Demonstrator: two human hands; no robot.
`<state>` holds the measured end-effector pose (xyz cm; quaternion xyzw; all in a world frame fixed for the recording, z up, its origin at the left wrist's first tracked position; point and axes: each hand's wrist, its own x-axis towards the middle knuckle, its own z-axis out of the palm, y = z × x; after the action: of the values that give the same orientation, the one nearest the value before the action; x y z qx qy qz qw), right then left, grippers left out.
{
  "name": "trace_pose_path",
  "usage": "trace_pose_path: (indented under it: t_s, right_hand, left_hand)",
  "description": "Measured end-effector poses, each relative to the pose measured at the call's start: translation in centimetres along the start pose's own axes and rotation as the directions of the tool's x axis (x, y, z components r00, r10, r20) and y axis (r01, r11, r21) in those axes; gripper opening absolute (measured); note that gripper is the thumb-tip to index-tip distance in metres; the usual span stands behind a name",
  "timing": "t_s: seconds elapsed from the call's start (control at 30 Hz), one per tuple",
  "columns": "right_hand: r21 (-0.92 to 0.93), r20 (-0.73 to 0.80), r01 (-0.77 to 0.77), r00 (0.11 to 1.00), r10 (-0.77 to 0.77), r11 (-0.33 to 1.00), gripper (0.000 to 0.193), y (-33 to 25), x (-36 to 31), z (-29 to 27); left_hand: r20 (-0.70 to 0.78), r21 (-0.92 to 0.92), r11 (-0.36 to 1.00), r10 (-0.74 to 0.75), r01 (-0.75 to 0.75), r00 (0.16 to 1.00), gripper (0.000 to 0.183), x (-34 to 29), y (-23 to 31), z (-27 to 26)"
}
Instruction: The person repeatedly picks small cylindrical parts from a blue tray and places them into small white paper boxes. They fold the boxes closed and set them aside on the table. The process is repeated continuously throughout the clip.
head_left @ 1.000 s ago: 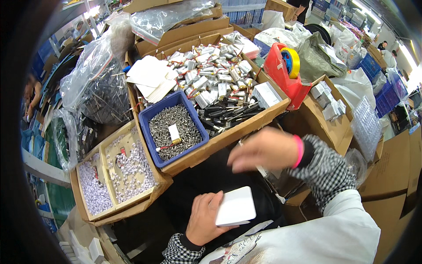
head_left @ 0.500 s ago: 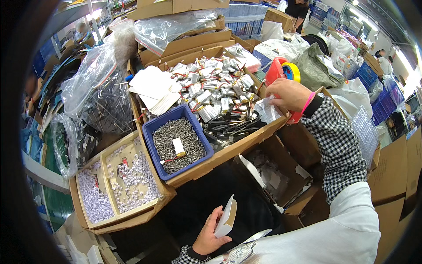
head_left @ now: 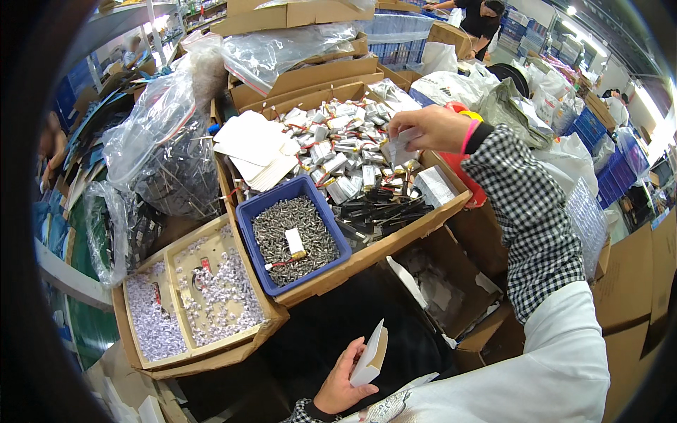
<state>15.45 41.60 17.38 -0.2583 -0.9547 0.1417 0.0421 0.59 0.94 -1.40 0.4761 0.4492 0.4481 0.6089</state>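
My right hand (head_left: 431, 128) reaches out over a cardboard box (head_left: 395, 243) and pinches a small silver pouch cell (head_left: 402, 149) above a heap of like silver cells with red wires (head_left: 338, 151). Low near my body, my left hand (head_left: 342, 384) holds a small white open carton (head_left: 370, 354) tilted upright. A stack of flat white cartons (head_left: 252, 144) lies at the box's left. A blue bin (head_left: 293, 236) of grey screws, with one silver cell on top, sits in the box's front. Black tools (head_left: 384, 208) lie beside it.
A shallow cardboard tray (head_left: 187, 299) with small white parts stands at the left. Clear plastic bags (head_left: 166, 151) of dark parts pile behind it. A red tape dispenser (head_left: 469, 180) sits behind my right wrist. Cardboard boxes (head_left: 620, 289) and bagged goods crowd the right. A person (head_left: 479, 14) works far back.
My right hand went from near my body out over the heap of cells and took hold of one. My left hand dropped lower and turned the white carton upright.
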Motion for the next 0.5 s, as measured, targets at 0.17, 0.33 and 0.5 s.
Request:
trace_pose_path:
  t_s: [0.17,0.33,0.5]
  right_hand:
    - [-0.205,-0.003,0.185,0.982,-0.19,0.961,0.016,1.1,3.0,1.6]
    - [-0.316,0.072,0.15,0.988,-0.134,0.937,0.021,0.4,3.4,0.4]
    - [-0.304,0.21,-0.098,0.963,0.167,0.948,0.039,-0.2,4.3,0.1]
  left_hand:
    - [-0.178,-0.012,0.988,0.152,-0.157,0.972,0.068,-0.9,0.0,0.3]
    - [-0.098,-0.002,0.998,0.056,-0.056,0.994,0.091,-1.4,-0.5,-0.4]
    - [-0.138,0.036,0.993,0.12,-0.116,0.983,0.08,-1.3,-0.5,-0.6]
